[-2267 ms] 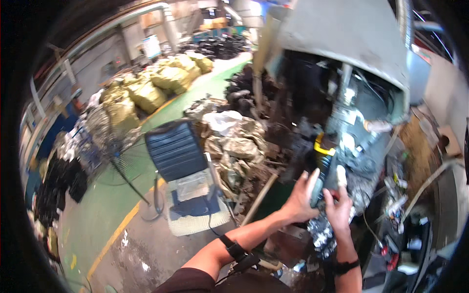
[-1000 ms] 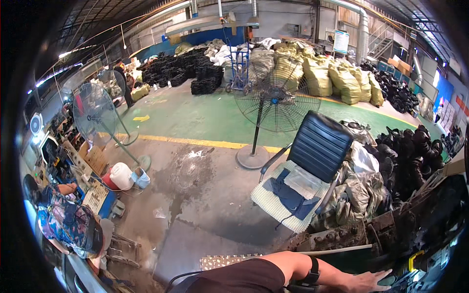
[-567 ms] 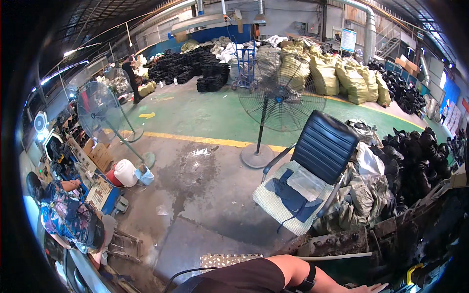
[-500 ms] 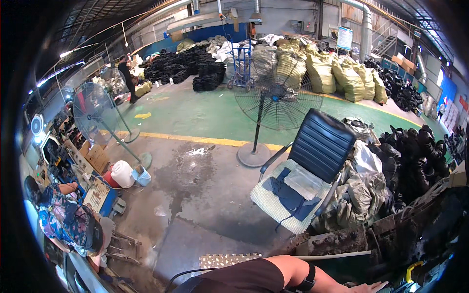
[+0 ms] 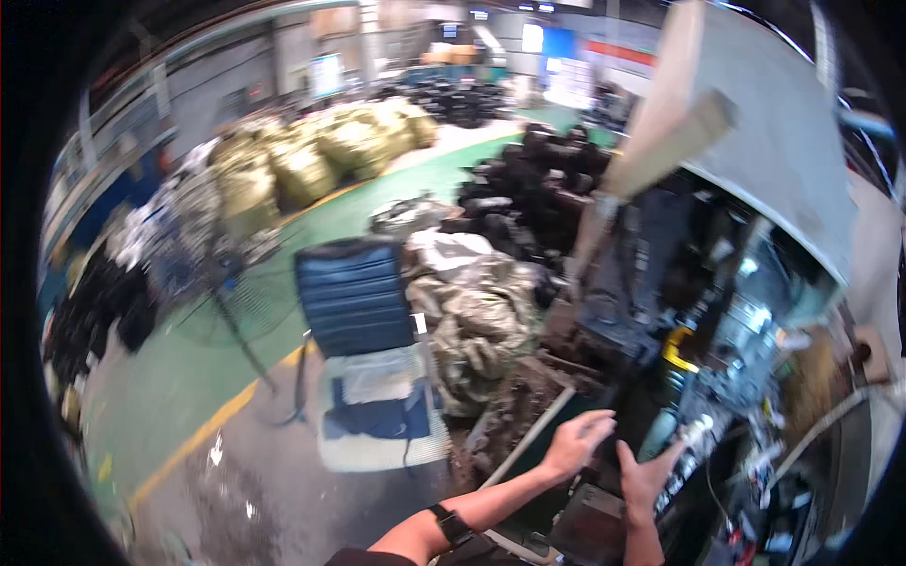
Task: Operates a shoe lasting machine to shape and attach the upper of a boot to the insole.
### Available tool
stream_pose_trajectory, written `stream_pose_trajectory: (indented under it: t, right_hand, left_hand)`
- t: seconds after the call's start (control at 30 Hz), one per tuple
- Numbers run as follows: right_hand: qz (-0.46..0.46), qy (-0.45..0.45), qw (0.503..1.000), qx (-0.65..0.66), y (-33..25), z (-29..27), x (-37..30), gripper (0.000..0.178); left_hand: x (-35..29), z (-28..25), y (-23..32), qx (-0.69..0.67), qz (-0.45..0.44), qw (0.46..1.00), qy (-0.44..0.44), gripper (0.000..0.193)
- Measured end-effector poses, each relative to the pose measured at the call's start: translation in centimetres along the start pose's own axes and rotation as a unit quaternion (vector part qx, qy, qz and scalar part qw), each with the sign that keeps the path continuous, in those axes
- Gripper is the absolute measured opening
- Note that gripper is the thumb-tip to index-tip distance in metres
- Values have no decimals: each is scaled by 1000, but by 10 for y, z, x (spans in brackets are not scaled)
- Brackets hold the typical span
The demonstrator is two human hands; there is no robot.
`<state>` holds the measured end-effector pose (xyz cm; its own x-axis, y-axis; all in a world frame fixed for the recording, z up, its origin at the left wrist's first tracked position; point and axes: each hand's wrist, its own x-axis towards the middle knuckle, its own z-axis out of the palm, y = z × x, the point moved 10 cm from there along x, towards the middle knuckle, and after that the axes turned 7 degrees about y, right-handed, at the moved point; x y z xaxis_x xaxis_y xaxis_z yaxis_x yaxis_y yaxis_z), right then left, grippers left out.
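Grey-hooded machine [image 5: 755, 132]: it rises on my right, bright metal gleaming under its hood.
Black chair [image 5: 351, 300]: off to my left, well apart from both my hands, a pale cover on its seat.
Grey-green rod [image 5: 658, 431]: lies at the machine's front, just beyond the gap between my hands, closer to the right one; rounded, smooth-looking, tilted, slightly blurred.
Right hand [image 5: 647, 481]: thumb and fingers spread wide, reaching up beside the rod; I cannot tell whether they touch it.
Left hand [image 5: 574, 447]: fingers stretched out loosely toward the rod, apart from it.
Yellow hooked piece [image 5: 674, 349]: beyond the rod's far end.
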<state>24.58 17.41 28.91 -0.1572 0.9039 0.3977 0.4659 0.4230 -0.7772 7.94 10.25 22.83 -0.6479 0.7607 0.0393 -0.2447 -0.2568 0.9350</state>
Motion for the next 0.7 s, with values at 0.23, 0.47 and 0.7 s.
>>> stream_pose_trajectory:
  t: [0.23,0.47,0.7]
  right_hand:
    - [14,81,997,4,26,-38,12,93]
    - [6,-78,995,64,-16,-129,-57,110]
    - [-106,-13,994,-35,-12,-188,-161,121]
  left_hand:
    - [29,44,7,14,19,1000,-13,32]
    - [33,98,61,-191,-80,971,-117,85]
    - [-51,180,77,-148,-86,940,-296,44]
